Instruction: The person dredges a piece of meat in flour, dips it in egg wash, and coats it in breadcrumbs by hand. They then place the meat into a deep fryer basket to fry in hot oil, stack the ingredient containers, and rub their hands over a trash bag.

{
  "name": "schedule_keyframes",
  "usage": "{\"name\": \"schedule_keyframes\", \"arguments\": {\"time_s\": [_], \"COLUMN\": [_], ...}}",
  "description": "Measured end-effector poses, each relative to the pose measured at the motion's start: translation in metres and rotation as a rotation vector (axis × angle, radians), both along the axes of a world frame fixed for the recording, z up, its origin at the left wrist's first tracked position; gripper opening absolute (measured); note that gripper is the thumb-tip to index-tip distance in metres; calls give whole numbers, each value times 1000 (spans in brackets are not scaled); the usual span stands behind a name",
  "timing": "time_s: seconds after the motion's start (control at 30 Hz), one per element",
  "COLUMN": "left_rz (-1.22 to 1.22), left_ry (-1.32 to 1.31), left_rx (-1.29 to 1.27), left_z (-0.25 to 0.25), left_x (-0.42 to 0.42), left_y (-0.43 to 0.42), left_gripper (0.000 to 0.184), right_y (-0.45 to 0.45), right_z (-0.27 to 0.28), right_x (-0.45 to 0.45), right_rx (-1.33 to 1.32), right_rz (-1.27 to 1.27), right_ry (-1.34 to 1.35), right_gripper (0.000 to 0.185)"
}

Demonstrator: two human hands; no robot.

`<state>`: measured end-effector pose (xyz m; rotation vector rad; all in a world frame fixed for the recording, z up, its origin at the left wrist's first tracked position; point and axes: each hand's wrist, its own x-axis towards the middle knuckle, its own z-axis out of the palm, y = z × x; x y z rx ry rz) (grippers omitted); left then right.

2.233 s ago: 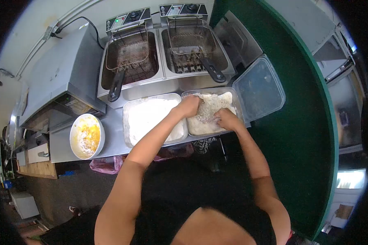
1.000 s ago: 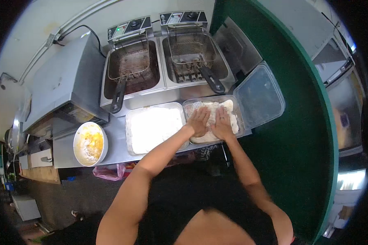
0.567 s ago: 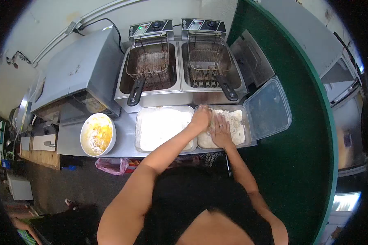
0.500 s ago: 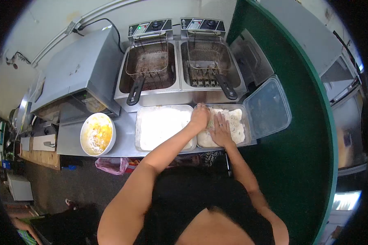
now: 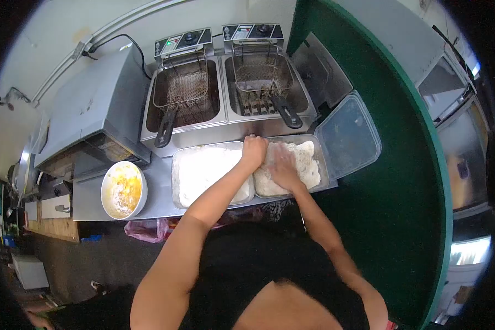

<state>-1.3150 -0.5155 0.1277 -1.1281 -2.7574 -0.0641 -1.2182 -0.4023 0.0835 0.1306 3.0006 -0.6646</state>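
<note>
My left hand (image 5: 254, 150) is closed over the adjoining rims of two shallow containers, at the upper left corner of the right one. That right container (image 5: 325, 165) holds pale, lumpy pieces coated in flour (image 5: 309, 171). Flat on this coating, at its left part, lies my right hand (image 5: 283, 168), fingers stretched out and blurred by motion. Whatever is under the palm is hidden. White flour (image 5: 206, 170) fills the left container (image 5: 177, 190), partly covered by my left forearm.
A white bowl (image 5: 105, 192) of yellow, floury mix stands left. Behind are two fryers (image 5: 225, 122) with baskets and black handles. A clear lid (image 5: 349, 137) leans by the green partition (image 5: 379, 203). A metal oven (image 5: 77, 99) stands left. Another person's hand (image 5: 38, 320) shows at lower left.
My right hand has shifted left across the floured pieces, nearer my left hand, baring more of them on the right. My left hand keeps its hold. The whole view has shifted slightly.
</note>
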Motion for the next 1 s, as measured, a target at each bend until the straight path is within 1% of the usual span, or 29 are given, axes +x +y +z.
{"name": "schedule_keyframes", "arguments": {"time_s": [0.07, 0.1, 0.2, 0.27, 0.3, 0.37, 0.4, 0.47, 0.5, 0.57, 0.6, 0.63, 0.67, 0.73, 0.77, 0.83, 0.87, 0.93, 1.0], "left_rz": [-11, -6, -5, -12, -12, -6, -10, -17, -15, -22, -53, -85, -118, -162, -183, -212, -226, -273, -296], "left_ry": [46, 35, -3, -45, -31, -15, -36, -81, -126, -216, -195, -175, -157, -155, -154, -169, -176, -146, -127], "left_rx": [16, 13, -2, -27, 26, 136, 164, 221, 239, 267, 256, 244, 233, 289, 319, 329, 331, 372, 405], "left_z": [-3, -2, 2, 1, 0, -7, -2, 20, 25, 34, 40, 48, 54, 59, 62, 66, 67, 65, 66], "left_x": [1, 2, 0, -1, -4, -4, 0, 12, 15, 24, 28, 33, 37, 45, 47, 52, 53, 55, 57], "left_y": [-2, -3, -1, -2, -2, -2, -2, -2, -1, 1, 1, 0, 0, 2, 3, 4, 4, 3, 2], "left_gripper": [7, 8, 11, 15, 16, 19, 16, 13, 14, 19, 18, 17, 17, 17, 18, 24, 27, 27, 28], "right_y": [17, 22, 20, 22, 24, 35, 42, 64, 74, 88, 94, 93, 97, 95, 92, 86, 88, 91, 99], "right_z": [-7, -4, -6, -10, -10, -9, -9, -13, -12, 4, 8, 2, 1, 23, 34, 52, 53, 51, 45], "right_x": [4, 8, 11, 12, 9, 1, 0, 6, 8, 6, 4, 0, -3, -8, -9, -12, -14, -16, -16], "right_rx": [132, 59, 131, 124, 122, -58, -148, -183, -198, -188, -184, -85, -97, -120, -78, 4, 65, 188, 217], "right_rz": [-155, -187, -196, -190, -185, -188, -187, -122, -89, -29, -1, -8, 30, 106, 125, 163, 193, 256, 241], "right_ry": [89, 47, -48, -60, -59, -68, -77, 135, 241, 171, 139, 233, 185, 87, 47, -29, -1, 53, 134], "right_gripper": [73, 73, 70, 71, 71, 69, 69, 65, 65, 67, 69, 72, 72, 71, 68, 62, 58, 51, 47]}}
